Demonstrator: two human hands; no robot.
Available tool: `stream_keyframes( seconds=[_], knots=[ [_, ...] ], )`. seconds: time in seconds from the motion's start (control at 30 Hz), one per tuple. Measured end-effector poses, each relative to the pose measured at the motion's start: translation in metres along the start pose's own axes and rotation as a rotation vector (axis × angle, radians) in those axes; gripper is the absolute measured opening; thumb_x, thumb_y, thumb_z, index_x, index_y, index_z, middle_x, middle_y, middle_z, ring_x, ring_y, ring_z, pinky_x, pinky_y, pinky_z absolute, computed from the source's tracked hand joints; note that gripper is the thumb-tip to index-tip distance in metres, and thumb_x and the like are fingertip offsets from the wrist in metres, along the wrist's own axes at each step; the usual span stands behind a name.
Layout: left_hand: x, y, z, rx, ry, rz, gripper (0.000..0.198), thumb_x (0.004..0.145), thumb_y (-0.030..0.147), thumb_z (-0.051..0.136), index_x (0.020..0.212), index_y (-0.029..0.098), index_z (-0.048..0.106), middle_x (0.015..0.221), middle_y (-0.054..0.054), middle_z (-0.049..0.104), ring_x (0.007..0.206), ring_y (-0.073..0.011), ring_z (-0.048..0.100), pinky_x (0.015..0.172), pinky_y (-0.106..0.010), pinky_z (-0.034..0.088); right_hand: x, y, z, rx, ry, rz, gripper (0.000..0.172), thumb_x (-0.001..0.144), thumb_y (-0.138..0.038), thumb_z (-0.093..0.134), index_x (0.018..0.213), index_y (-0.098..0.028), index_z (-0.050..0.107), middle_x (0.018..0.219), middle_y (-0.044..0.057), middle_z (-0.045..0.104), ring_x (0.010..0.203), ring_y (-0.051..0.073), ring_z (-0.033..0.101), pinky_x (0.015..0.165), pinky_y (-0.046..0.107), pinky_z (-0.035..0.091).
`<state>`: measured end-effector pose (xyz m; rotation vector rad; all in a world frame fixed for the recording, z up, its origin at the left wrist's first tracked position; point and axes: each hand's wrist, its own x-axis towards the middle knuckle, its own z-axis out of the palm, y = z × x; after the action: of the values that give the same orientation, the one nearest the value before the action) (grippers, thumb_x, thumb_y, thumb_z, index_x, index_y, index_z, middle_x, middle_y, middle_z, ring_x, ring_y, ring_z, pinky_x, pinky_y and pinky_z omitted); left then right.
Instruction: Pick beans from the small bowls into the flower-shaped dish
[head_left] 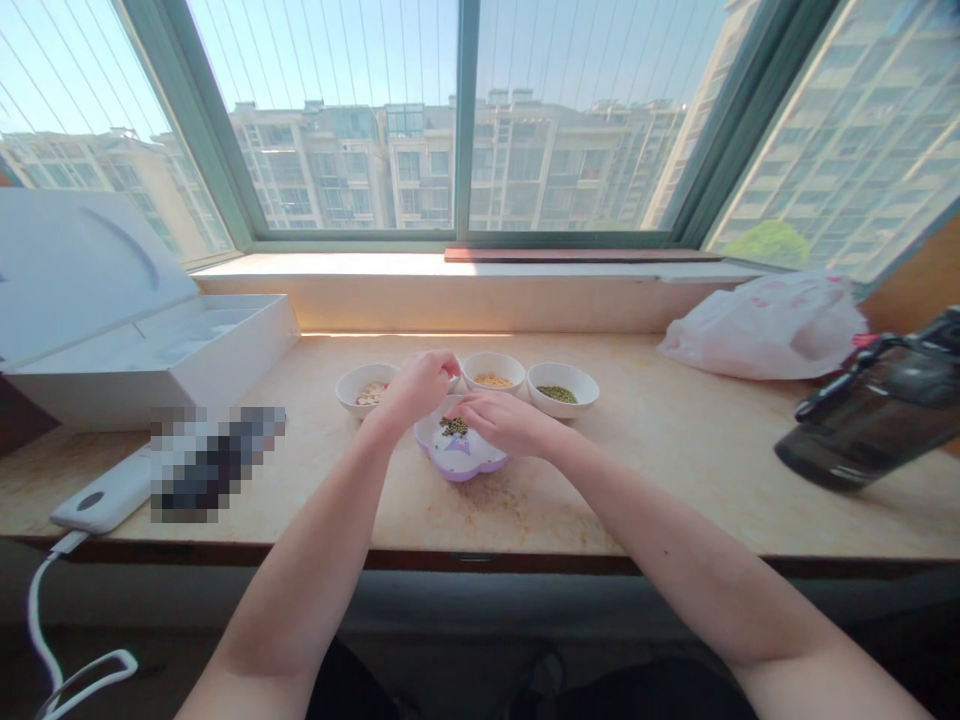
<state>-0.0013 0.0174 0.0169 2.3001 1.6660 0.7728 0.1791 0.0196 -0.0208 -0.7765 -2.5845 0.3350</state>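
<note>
The dish (466, 468), containing green beans (454, 427), stands on the counter (660, 480), the right hand (506, 418) over its right side, fingers narrowed, the left hand (421, 384), fingers curled, near the white bowls (566, 408) behind, any held contents undeterminable.

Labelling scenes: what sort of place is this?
Likely someone's home: the window faces apartment blocks, and small food bowls stand on the counter below it.
</note>
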Motion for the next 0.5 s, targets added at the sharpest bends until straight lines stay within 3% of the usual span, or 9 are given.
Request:
stream_keyframes(
  seconds=[0.07, 0.17, 0.27, 0.37, 0.5],
  knots=[
    [-0.002, -0.001, -0.001, 0.006, -0.081, 0.029, 0.028, 0.084, 0.013, 0.047, 0.093, 0.018, 0.073, 0.095, -0.005, 0.076, 0.087, -0.0186, 0.066, 0.082, -0.027, 0.05, -0.002, 0.007, -0.01, 0.032, 0.066, 0.054, 0.042, 0.102, -0.022, 0.036, 0.102, -0.016, 0.077, 0.108, 0.01, 0.076, 0.1, 0.023, 0.069, 0.09, 0.035, 0.05],
    [-0.007, -0.001, -0.002, 0.088, -0.284, 0.066, 0.024, 0.079, 0.013, 0.053, 0.089, 0.021, 0.073, 0.092, -0.003, 0.074, 0.082, -0.0184, 0.065, 0.076, -0.027, 0.049, -0.008, 0.021, -0.021, 0.095, 0.261, 0.163, 0.044, 0.101, -0.024, 0.035, 0.089, -0.017, 0.076, 0.097, 0.008, 0.077, 0.092, 0.021, 0.069, 0.084, 0.031, 0.049],
    [-0.017, 0.003, -0.004, 0.236, -0.472, 0.053, 0.02, 0.075, 0.013, 0.057, 0.086, 0.022, 0.072, 0.092, -0.003, 0.072, 0.08, -0.0195, 0.063, 0.074, -0.029, 0.047, -0.014, 0.029, -0.024, 0.152, 0.377, 0.24, 0.044, 0.101, -0.029, 0.037, 0.081, -0.018, 0.075, 0.089, 0.007, 0.077, 0.085, 0.02, 0.069, 0.08, 0.03, 0.048],
    [-0.024, 0.01, -0.004, 0.323, -0.576, 0.023, 0.019, 0.072, 0.013, 0.061, 0.087, 0.02, 0.071, 0.092, -0.006, 0.07, 0.079, -0.0212, 0.062, 0.074, -0.032, 0.047, -0.018, 0.03, -0.022, 0.194, 0.384, 0.268, 0.043, 0.1, -0.034, 0.041, 0.079, -0.018, 0.076, 0.086, 0.006, 0.077, 0.082, 0.02, 0.069, 0.079, 0.03, 0.048],
    [-0.026, 0.015, 0.002, 0.33, -0.63, -0.009, 0.016, 0.066, 0.009, 0.066, 0.079, 0.018, 0.068, 0.083, -0.007, 0.069, 0.077, -0.0227, 0.061, 0.075, -0.035, 0.049, -0.018, 0.027, -0.02, 0.216, 0.36, 0.265, 0.044, 0.1, -0.038, 0.043, 0.081, -0.019, 0.077, 0.082, 0.005, 0.076, 0.08, 0.02, 0.068, 0.077, 0.03, 0.047]
  ],
)
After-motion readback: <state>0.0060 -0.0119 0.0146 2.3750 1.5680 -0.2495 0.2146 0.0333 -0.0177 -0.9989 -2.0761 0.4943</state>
